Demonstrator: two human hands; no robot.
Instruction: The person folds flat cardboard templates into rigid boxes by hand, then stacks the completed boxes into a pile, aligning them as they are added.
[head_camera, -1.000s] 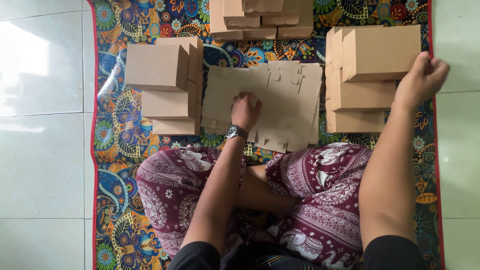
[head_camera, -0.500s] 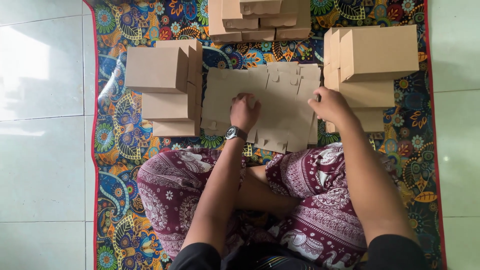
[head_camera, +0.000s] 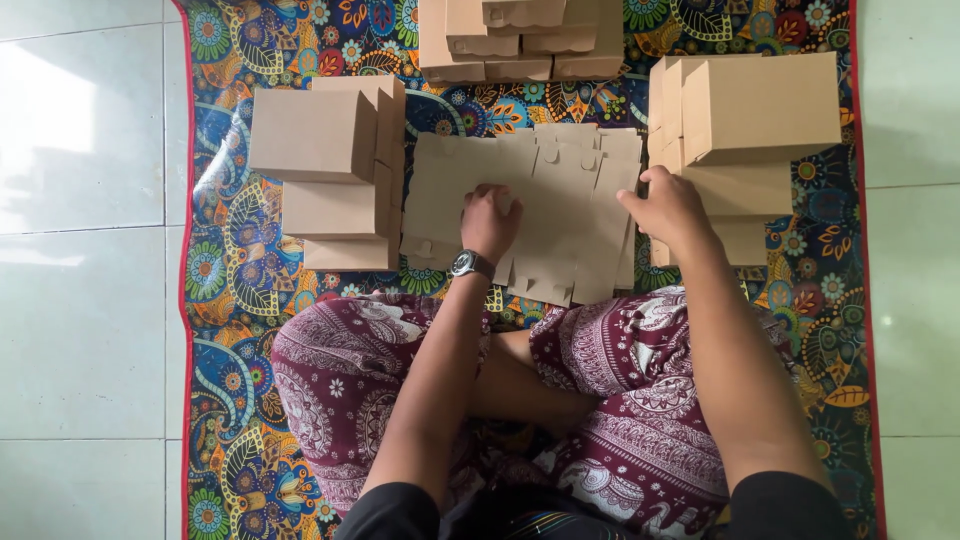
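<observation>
On the mat (head_camera: 230, 300), left hand (head_camera: 490, 220) presses flat cardboard (head_camera: 540, 200); right hand (head_camera: 668, 205) pinches its edge. Best lift one sheet only.

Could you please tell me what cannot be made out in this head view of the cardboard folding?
- Flat cardboard blanks: how many are stacked is hidden, since they overlap.
- Left hand and right hand: the palms are turned down, so any grip on the blanks is hidden.
- Top pile of boxes: cut off by the upper edge.
- Wristwatch: its dial is too small to read.
</observation>
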